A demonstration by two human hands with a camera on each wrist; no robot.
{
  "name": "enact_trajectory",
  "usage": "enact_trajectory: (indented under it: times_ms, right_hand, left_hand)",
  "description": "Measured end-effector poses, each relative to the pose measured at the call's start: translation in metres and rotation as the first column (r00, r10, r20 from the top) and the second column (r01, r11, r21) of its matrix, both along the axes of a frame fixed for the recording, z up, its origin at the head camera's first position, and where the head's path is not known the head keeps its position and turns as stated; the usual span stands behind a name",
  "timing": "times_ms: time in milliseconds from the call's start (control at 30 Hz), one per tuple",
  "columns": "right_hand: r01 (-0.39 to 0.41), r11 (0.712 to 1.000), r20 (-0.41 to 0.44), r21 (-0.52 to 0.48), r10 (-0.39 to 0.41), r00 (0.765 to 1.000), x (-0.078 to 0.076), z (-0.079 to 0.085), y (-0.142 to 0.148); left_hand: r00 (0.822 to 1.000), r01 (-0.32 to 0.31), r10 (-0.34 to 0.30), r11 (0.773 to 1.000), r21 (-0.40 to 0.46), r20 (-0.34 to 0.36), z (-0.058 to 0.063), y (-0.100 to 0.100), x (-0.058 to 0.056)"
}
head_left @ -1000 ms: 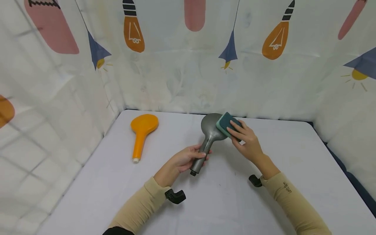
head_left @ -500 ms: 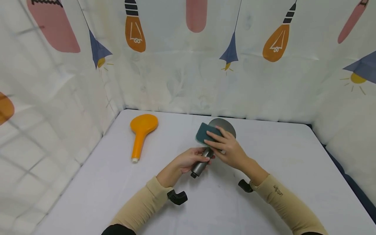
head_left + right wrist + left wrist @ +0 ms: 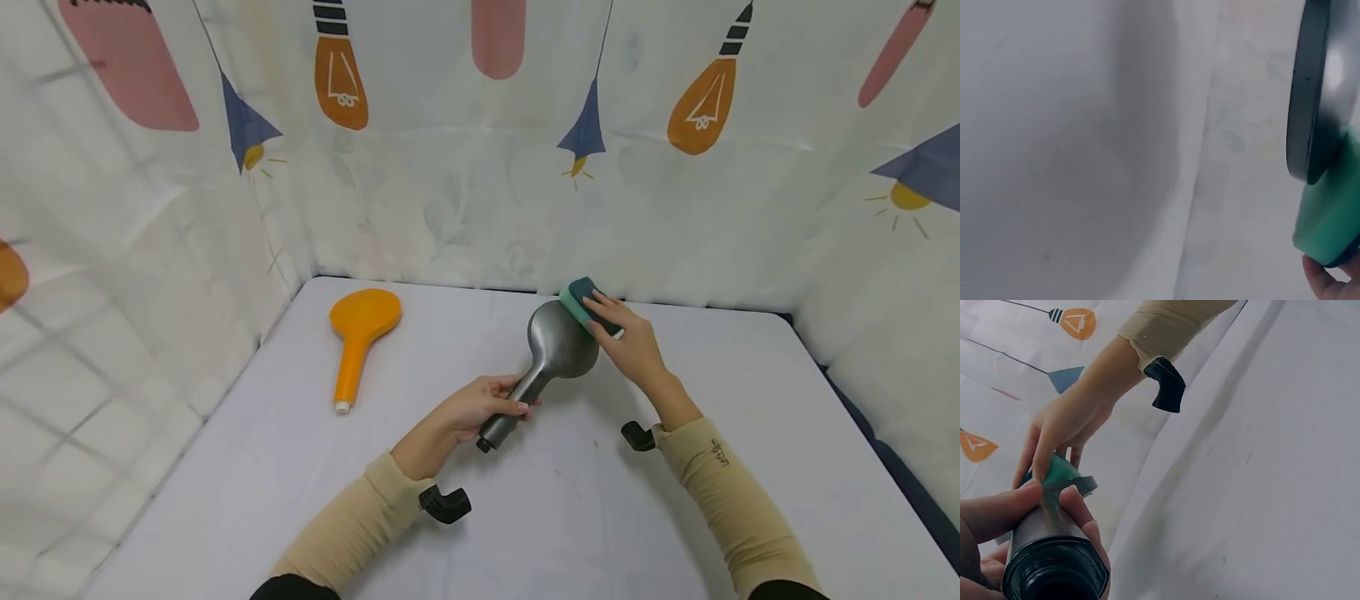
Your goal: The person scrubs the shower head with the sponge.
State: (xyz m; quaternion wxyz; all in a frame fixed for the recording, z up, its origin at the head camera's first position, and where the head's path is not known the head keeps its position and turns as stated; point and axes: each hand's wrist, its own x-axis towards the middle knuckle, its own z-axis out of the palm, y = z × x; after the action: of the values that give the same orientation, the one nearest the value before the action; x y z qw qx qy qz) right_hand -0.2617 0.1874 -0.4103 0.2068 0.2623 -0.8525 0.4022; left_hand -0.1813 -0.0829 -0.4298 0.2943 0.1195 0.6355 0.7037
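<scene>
A grey shower head (image 3: 558, 346) is held up over the table by my left hand (image 3: 476, 408), whose fingers and thumb wrap its handle. The threaded handle end (image 3: 1054, 572) faces the camera in the left wrist view. My right hand (image 3: 633, 346) grips a two-layer sponge (image 3: 573, 307), dark teal on top and light green below. In the right wrist view the sponge's green side (image 3: 1329, 212) lies against the upper right rim of the grey head (image 3: 1310, 94). Fingertips (image 3: 1319, 278) show at the sponge's lower end.
An orange shower head (image 3: 365, 321) with a white handle tip lies on the white table (image 3: 300, 492), to the left. Behind and beside the table hangs a pale curtain (image 3: 465, 183) printed with bulbs and lamps. A black wrist camera (image 3: 445, 504) sits on the left sleeve.
The sponge swept down and left across the shower head's face to its neck, then back up to the upper right rim. The left hand kept its grip, the head shifting slightly.
</scene>
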Motion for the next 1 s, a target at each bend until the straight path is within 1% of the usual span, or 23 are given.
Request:
enact_trajectory:
  times_ms: [67,133,233,300,367,433,467,533,567,600,667,700,733,800,867,933,1000]
  right_hand:
    - [0.015,1.000,0.037,-0.015,-0.015,0.999,-0.001,-0.001,0.001]
    - [0.011,1.000,0.024,-0.012,-0.010,1.000,0.001,0.001,-0.002]
    - [-0.014,1.000,-0.071,0.027,0.016,0.997,0.008,0.004,-0.014]
    - [-0.045,0.996,-0.157,0.075,0.056,0.986,0.016,0.005,-0.024]
    - [-0.087,0.987,-0.251,0.136,0.120,0.961,0.023,0.004,-0.034]
    - [-0.138,0.969,-0.326,0.206,0.201,0.924,0.032,0.001,-0.042]
    - [-0.166,0.956,-0.356,0.242,0.247,0.902,0.036,0.000,-0.045]
    - [-0.217,0.927,-0.395,0.305,0.331,0.857,0.045,-0.003,-0.050]
    - [-0.236,0.914,-0.404,0.330,0.363,0.839,0.049,-0.005,-0.051]
    - [-0.252,0.902,-0.412,0.351,0.390,0.824,0.053,-0.006,-0.052]
    - [-0.270,0.889,-0.420,0.370,0.419,0.805,0.056,-0.008,-0.051]
    - [-0.275,0.890,-0.424,0.365,0.422,0.801,0.056,-0.009,-0.049]
    - [-0.279,0.894,-0.424,0.352,0.417,0.804,0.055,-0.009,-0.047]
    - [-0.280,0.910,-0.422,0.304,0.393,0.817,0.050,-0.010,-0.040]
    - [-0.282,0.931,-0.415,0.231,0.356,0.837,0.043,-0.011,-0.031]
    - [-0.268,0.951,-0.401,0.152,0.307,0.863,0.035,-0.013,-0.021]
    - [-0.230,0.970,-0.382,0.081,0.243,0.891,0.026,-0.014,-0.011]
  left_hand:
    - [1.000,0.008,-0.008,1.000,-0.009,0.003,0.000,-0.001,0.001]
    - [1.000,0.015,-0.015,1.000,-0.019,0.004,0.000,-0.001,0.001]
    - [1.000,0.019,-0.019,1.000,-0.025,-0.001,0.001,0.000,0.001]
    - [1.000,0.017,-0.018,1.000,-0.025,-0.006,0.002,0.001,0.001]
    - [1.000,0.015,-0.016,1.000,-0.021,-0.009,0.003,0.003,0.001]
    - [1.000,0.012,-0.012,1.000,-0.011,-0.004,0.004,0.004,0.001]
    - [1.000,0.009,-0.009,1.000,-0.002,-0.003,0.003,0.005,0.001]
    - [1.000,-0.005,0.005,1.000,0.019,0.001,0.002,0.005,0.002]
    - [1.000,-0.014,0.014,0.999,0.036,0.000,0.001,0.005,0.002]
    - [1.000,-0.026,0.026,0.998,0.050,0.002,0.000,0.005,0.003]
    - [0.999,-0.040,0.039,0.997,0.068,0.003,-0.002,0.005,0.002]
    - [0.999,-0.043,0.043,0.996,0.073,0.010,-0.002,0.005,0.002]
    - [0.999,-0.048,0.046,0.996,0.082,0.019,-0.002,0.004,0.001]
    - [0.998,-0.051,0.049,0.995,0.082,0.036,-0.001,0.003,0.000]
    - [0.997,-0.054,0.049,0.994,0.094,0.057,0.001,0.002,0.000]
    - [0.997,-0.055,0.048,0.992,0.114,0.065,0.002,0.002,0.000]
    - [0.997,-0.048,0.039,0.990,0.133,0.063,0.003,0.002,0.000]
